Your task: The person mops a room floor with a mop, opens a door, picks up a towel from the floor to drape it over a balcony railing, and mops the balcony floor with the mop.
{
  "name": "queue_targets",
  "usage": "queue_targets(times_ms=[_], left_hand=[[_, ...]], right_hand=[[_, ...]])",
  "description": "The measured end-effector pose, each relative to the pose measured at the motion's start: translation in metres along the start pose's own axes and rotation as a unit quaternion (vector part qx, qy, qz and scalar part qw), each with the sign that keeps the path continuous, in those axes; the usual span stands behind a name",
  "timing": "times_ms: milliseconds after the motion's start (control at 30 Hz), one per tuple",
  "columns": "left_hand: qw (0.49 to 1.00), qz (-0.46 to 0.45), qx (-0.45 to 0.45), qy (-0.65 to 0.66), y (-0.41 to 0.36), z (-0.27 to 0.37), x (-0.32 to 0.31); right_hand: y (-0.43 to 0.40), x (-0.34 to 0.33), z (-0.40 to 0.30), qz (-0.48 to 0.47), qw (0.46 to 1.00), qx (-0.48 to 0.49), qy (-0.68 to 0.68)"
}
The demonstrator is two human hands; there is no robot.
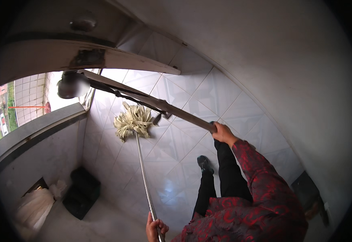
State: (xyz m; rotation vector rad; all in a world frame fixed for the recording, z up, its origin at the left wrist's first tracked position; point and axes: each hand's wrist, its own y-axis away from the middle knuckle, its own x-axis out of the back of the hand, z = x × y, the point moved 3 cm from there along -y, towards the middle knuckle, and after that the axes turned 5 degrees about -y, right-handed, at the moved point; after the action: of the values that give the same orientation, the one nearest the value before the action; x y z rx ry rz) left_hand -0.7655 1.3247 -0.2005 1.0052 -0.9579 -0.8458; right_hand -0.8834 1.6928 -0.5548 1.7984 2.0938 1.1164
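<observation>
My left hand (156, 228), at the bottom edge, is closed round the pale metal handle (144, 169) of a mop. Its pale yellow cloth-strip head (133, 121) is spread on the tiled floor, left of centre. My right hand (223, 133) grips the near end of a long brownish pole (179, 112). That pole slants up and left across the view, above the mop head, towards a round door knob (73, 86). A dark strap or cord runs along it; what its far end is cannot be told. My feet stand on the tiles, right of the mop.
An open door (145, 64) with a worn latch plate crosses the upper left. Daylight enters beside it, where a red-handled tool (27, 106) lies outside. A black seat-like object (82, 192) and a whitish bag (36, 208) are lower left. A dark object (306, 187) stands by the right wall.
</observation>
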Motion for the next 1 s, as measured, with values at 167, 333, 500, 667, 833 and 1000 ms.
queue_targets(times_ms=[167,333,500,667,833,1000], left_hand=[[0.998,-0.057,-0.001,0.013,0.001,-0.004,0.033],[0.992,-0.113,-0.019,0.044,-0.015,-0.029,0.070],[0.985,-0.152,-0.010,0.079,-0.036,-0.062,0.115],[0.981,-0.168,-0.018,0.093,-0.056,-0.086,0.152],[0.987,-0.133,-0.040,0.083,-0.058,-0.087,0.170],[0.982,-0.171,-0.047,0.064,-0.071,-0.094,0.187]], right_hand=[[0.074,0.007,-0.019,-0.076,0.988,0.062,-0.116],[0.067,-0.029,-0.116,0.036,0.998,0.034,-0.025],[0.117,-0.038,-0.116,0.101,0.992,0.044,0.069],[0.245,-0.007,-0.103,0.137,0.982,0.090,0.088],[0.375,0.010,-0.075,0.156,0.979,0.061,0.114],[0.480,0.004,-0.013,0.176,0.973,-0.034,0.144]])
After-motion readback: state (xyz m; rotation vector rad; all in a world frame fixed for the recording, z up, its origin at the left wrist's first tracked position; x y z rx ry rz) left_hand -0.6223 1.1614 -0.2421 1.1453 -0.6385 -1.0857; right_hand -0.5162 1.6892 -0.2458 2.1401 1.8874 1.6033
